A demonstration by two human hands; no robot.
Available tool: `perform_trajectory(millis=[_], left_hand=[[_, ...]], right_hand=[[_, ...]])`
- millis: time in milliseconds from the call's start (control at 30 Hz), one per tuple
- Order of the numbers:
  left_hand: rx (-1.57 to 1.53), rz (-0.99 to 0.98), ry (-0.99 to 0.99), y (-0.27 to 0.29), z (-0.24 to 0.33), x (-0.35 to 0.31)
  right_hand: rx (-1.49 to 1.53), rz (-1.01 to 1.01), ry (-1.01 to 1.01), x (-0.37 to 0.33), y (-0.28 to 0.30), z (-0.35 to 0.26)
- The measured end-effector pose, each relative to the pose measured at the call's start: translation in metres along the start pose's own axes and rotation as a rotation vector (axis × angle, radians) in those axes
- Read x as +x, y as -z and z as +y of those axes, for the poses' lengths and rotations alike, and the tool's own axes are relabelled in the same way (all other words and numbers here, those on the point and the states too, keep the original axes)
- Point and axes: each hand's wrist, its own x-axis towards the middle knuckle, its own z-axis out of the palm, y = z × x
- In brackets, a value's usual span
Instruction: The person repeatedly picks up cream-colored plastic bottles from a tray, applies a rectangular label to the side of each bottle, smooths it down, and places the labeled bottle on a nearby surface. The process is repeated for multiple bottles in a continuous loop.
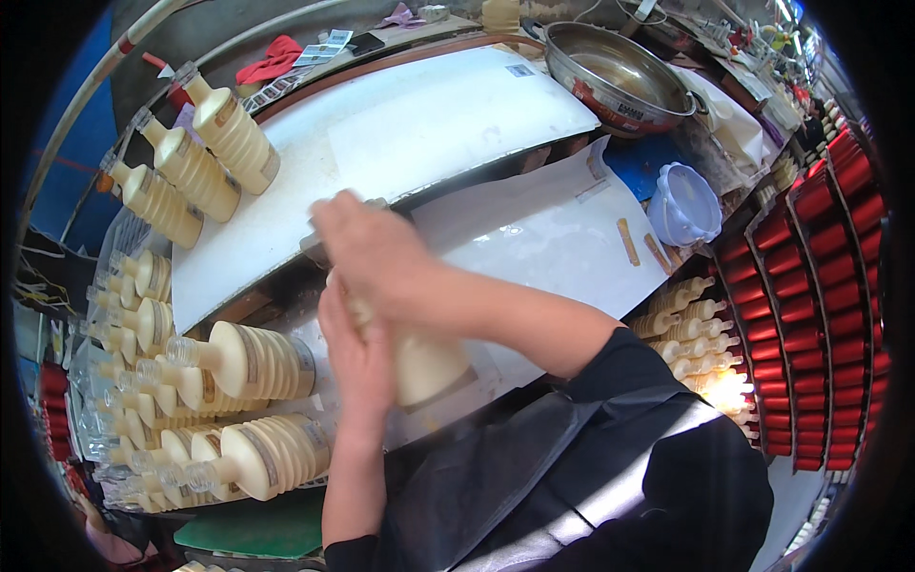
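Both my hands are on a cream-coloured bottle tilted over the near edge of the worktop, its base toward me. My left hand is wrapped around its side, thumb up along it. Across its upper end lies my right hand, fingers curled and blurred by motion. A greyish bit shows at the edges of those fingers; whether it is the bottle's neck or something else I cannot tell. The neck is mostly hidden under that hand. Two tan label strips lie on the white sheet to the right.
Three ribbed cream bottles stand at the left end of the white board. Many more bottles lie stacked at the left. A steel pan, a pale blue basin and racks of red items are at the right.
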Motion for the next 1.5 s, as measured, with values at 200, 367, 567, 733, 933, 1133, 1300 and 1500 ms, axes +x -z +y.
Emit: perform_trajectory(millis=[200, 367, 567, 733, 933, 1133, 1300, 1500], left_hand=[[-0.017, -0.070, -0.010, 0.000, -0.004, -0.003], [-0.193, -0.065, 0.032, -0.002, -0.014, -0.005], [-0.314, -0.087, 0.065, -0.005, -0.012, -0.006], [-0.328, -0.059, 0.106, -0.006, -0.012, -0.008], [-0.389, -0.032, 0.174, -0.008, -0.004, -0.008], [-0.472, 0.012, 0.289, -0.011, -0.001, -0.014], [-0.338, 0.025, 0.283, -0.010, -0.001, -0.028], [-0.358, 0.039, 0.282, -0.011, -0.005, -0.043]], right_hand=[[0.265, 0.256, -0.268, -0.037, -0.009, 0.056], [0.316, 0.228, -0.262, -0.038, 0.001, 0.065], [0.548, 0.185, -0.263, -0.037, 0.012, 0.061], [0.413, 0.211, -0.218, -0.034, 0.003, 0.058], [0.560, 0.134, -0.230, -0.032, 0.014, 0.037], [0.098, 0.298, 0.232, -0.039, 0.013, 0.022], [0.494, 0.257, 0.108, -0.059, 0.030, 0.018], [0.680, 0.027, -0.802, -0.116, 0.119, 0.145]])
